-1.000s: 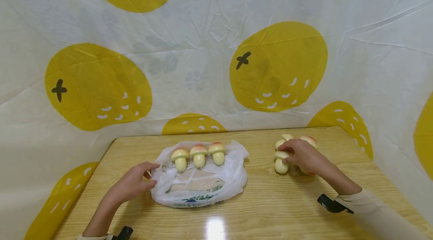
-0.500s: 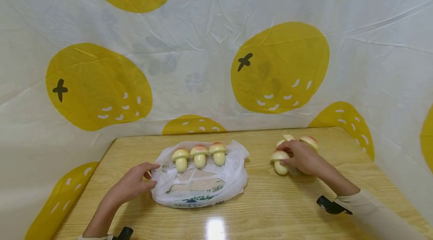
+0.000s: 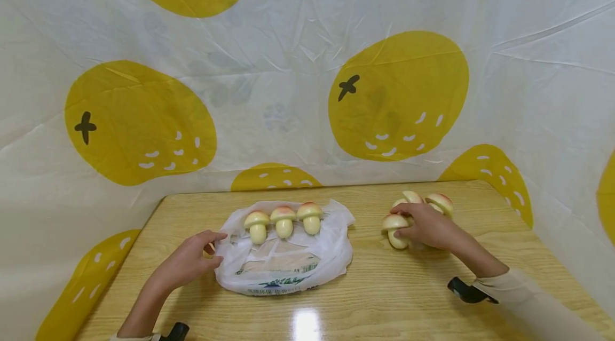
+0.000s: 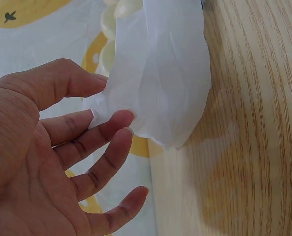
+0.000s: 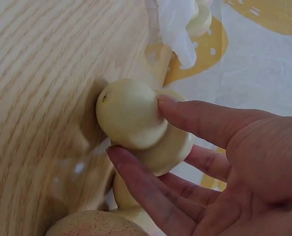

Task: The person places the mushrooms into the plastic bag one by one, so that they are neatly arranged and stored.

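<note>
My right hand [image 3: 425, 224] holds a glossy cream toy mushroom [image 3: 395, 222] with a reddish tinge on its cap. In the right wrist view, the thumb lies on one side of it and the fingers on the other, its rounded stem end [image 5: 129, 113] facing the camera. Three similar mushrooms [image 3: 282, 222] lie in a row at the back of a white plastic bag [image 3: 331, 263]. At the bag's left edge my left hand [image 3: 187, 258] touches the thin plastic with relaxed, spread fingers, a gap between thumb and fingers.
Other toy mushrooms [image 3: 441, 204] lie beyond and beside my right hand, partly hidden by it. The wooden table [image 3: 384, 303] backs onto a white curtain [image 3: 283, 90] printed with yellow fruit.
My right hand has shifted slightly left with the mushroom, showing more of the mushrooms behind. My left hand and the bag have stayed put.
</note>
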`<state>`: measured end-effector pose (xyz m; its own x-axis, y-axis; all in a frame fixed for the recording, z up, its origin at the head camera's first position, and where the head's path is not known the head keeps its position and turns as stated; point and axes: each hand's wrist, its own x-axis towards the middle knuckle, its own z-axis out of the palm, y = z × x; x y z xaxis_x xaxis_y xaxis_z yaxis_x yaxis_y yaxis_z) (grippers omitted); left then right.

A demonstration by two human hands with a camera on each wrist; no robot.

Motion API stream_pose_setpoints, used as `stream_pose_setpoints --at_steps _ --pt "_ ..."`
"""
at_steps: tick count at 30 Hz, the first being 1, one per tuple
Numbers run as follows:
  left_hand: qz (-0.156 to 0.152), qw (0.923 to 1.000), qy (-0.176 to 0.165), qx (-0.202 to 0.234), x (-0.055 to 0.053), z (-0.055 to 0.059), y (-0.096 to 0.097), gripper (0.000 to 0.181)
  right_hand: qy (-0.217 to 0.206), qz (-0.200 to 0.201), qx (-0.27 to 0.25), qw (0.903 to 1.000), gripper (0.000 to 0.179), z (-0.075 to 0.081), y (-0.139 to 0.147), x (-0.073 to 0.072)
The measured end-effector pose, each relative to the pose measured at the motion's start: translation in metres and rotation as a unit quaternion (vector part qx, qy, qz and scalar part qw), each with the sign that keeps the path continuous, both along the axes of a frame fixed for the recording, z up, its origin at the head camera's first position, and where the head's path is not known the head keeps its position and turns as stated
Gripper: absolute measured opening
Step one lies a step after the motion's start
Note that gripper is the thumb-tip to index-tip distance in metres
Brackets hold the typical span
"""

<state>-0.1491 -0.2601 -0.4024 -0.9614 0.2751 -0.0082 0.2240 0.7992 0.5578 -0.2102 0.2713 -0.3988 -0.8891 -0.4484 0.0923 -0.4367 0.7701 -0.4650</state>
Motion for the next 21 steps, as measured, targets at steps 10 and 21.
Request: stream_pose_setpoints --at_steps 10,21 --pt "0.002 1.0 -0.001 -0.001 0.0001 0.0002 0.0005 0.049 -0.06 0.011 -0.031 0.9976 0.055 -0.0059 -0.0057 -0.003" --pt "-0.003 1.0 -0.002 -0.003 0.0011 0.0029 0.0015 0.049 -0.076 0.016 -0.03 0.9965 0.056 -0.0046 -0.0064 -0.0049"
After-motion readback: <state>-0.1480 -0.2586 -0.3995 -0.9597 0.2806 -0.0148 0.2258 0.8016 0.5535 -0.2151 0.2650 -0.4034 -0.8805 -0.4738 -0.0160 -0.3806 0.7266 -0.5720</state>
